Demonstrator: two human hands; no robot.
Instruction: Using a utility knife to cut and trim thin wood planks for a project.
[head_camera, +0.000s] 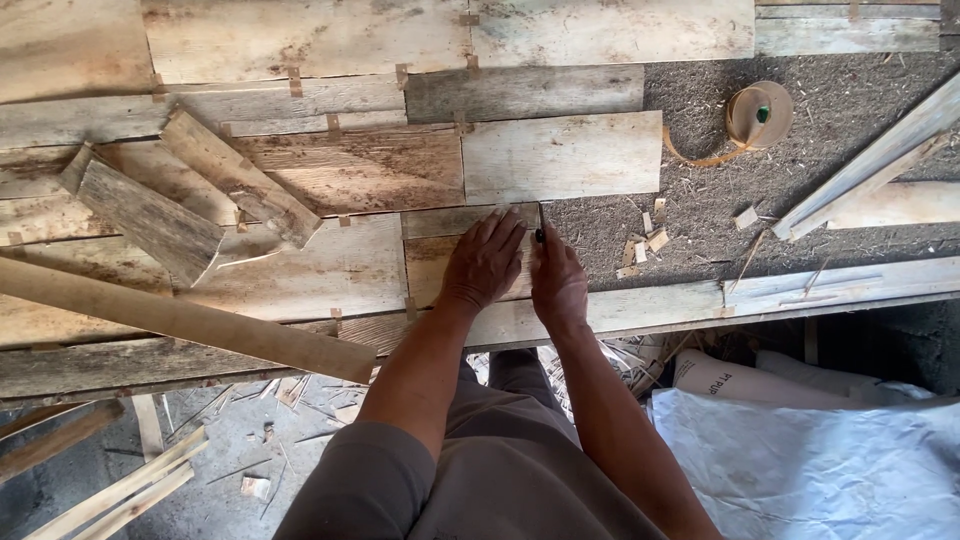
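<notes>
At the bench's near edge, the left hand (487, 262) lies flat and open, pressing a veneer sheet (440, 262). Just beside it, the right hand (557, 283) grips a knife (541, 224), blade pointing away from the person, its long axis along the sheet's right edge. Right of that edge the bench (700, 190) is bare but for scraps (645, 243) and a tape roll (758, 112). Loose boards (190, 195) crowd the left.
</notes>
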